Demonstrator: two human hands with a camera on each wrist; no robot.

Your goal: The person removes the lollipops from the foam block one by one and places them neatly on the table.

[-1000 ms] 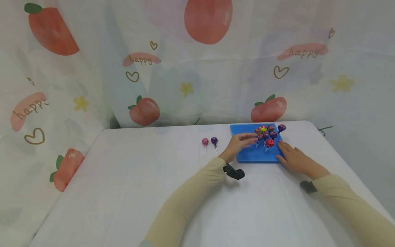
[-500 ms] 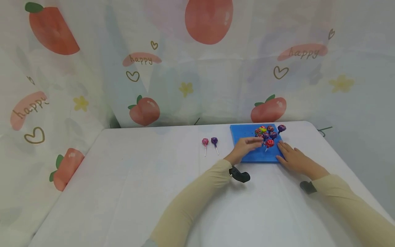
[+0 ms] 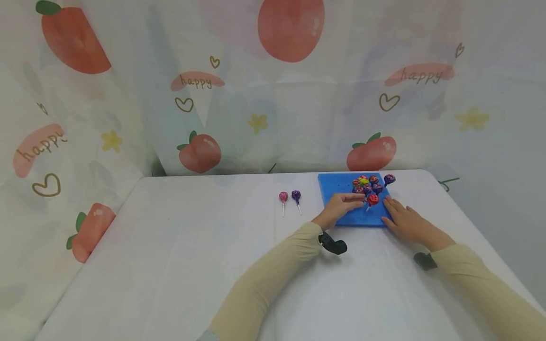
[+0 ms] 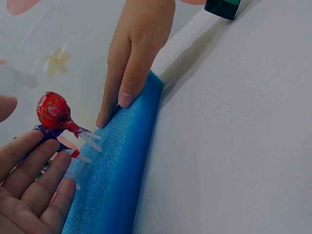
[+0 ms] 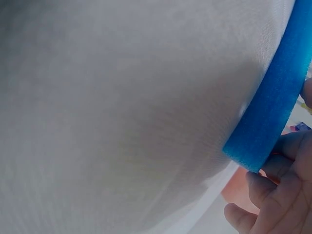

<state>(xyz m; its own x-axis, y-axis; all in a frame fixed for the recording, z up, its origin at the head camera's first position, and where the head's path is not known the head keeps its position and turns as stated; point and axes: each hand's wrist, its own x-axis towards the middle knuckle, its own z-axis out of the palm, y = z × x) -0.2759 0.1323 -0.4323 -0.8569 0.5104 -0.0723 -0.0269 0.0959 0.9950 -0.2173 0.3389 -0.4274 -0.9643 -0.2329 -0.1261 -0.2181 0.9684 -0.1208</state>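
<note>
Several wrapped lollipops stand by their sticks in a blue foam board at the table's back right. My left hand is over the board, beside the cluster. In the left wrist view, its fingers are extended and the thumb is apart, with a red lollipop and a dark blue one close behind the fingertips. Whether they touch cannot be told. My right hand rests on the board's right edge, fingers fairly straight. A purple lollipop leans at the board's far right corner.
On the white tablecloth, a pink lollipop and a purple lollipop lie left of the board. A fruit-printed curtain hangs behind the table. Each wrist wears a dark camera mount.
My left hand has moved right and slightly nearer me, up to the front lollipops, slowing over the last half second. The right hand and the board stay in place.
</note>
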